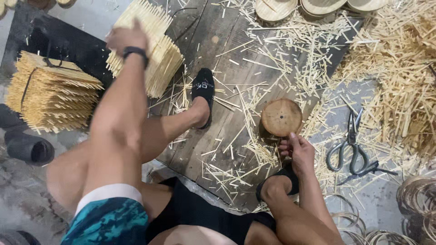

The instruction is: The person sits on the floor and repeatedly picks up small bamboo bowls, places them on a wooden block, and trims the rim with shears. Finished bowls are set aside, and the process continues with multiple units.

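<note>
My left hand [126, 37] reaches forward and rests on a stacked bundle of thin bamboo sticks [154, 50] at the upper left; a dark band sits on that wrist. Whether the fingers grip the bundle is hidden. My right hand [295, 147] is low at the centre right, fingers curled against the near edge of a round wooden block [281, 117] standing on dark floor boards [218, 59]. My feet in black slippers lie on either side of the block.
A second tied bundle of sticks [50, 93] lies at the left. Large metal scissors [350, 147] lie right of the block. Loose bamboo splinters heap at the right [399, 77]. Woven round pieces [318, 6] line the top edge; coiled strips [415, 199] sit bottom right.
</note>
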`<state>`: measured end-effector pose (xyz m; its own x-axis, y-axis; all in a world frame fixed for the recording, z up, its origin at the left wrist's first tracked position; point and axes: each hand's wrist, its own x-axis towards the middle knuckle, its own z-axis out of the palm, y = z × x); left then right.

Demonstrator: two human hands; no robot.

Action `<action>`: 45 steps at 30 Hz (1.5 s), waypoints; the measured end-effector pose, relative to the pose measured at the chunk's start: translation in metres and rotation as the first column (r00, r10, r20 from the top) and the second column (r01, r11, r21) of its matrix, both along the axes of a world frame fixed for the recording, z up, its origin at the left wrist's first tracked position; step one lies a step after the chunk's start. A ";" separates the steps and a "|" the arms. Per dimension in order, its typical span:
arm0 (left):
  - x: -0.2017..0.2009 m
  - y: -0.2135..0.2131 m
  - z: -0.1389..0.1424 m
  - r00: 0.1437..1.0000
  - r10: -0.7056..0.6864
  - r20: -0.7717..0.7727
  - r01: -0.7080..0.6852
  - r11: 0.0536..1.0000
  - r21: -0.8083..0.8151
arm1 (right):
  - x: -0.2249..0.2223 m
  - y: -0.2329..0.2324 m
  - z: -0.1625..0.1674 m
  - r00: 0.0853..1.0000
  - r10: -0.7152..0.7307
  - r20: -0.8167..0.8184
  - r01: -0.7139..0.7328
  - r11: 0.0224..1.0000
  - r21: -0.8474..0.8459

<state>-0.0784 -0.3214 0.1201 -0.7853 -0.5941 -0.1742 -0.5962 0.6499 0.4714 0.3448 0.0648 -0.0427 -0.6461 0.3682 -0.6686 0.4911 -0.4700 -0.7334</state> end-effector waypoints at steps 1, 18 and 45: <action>0.004 -0.023 0.004 0.990 0.054 0.129 -0.036 0.989 -0.142 | 0.002 0.000 -0.002 1.000 0.004 0.012 -0.004 1.000 0.003; 0.065 0.075 -0.062 0.739 -0.518 -0.431 0.640 0.340 0.689 | 0.011 0.018 -0.008 0.952 -0.170 -0.253 0.191 0.980 0.061; 0.246 0.181 -0.195 0.574 -0.818 0.022 0.475 0.355 0.805 | 0.102 0.043 -0.042 0.957 -0.247 -0.150 0.284 0.895 0.344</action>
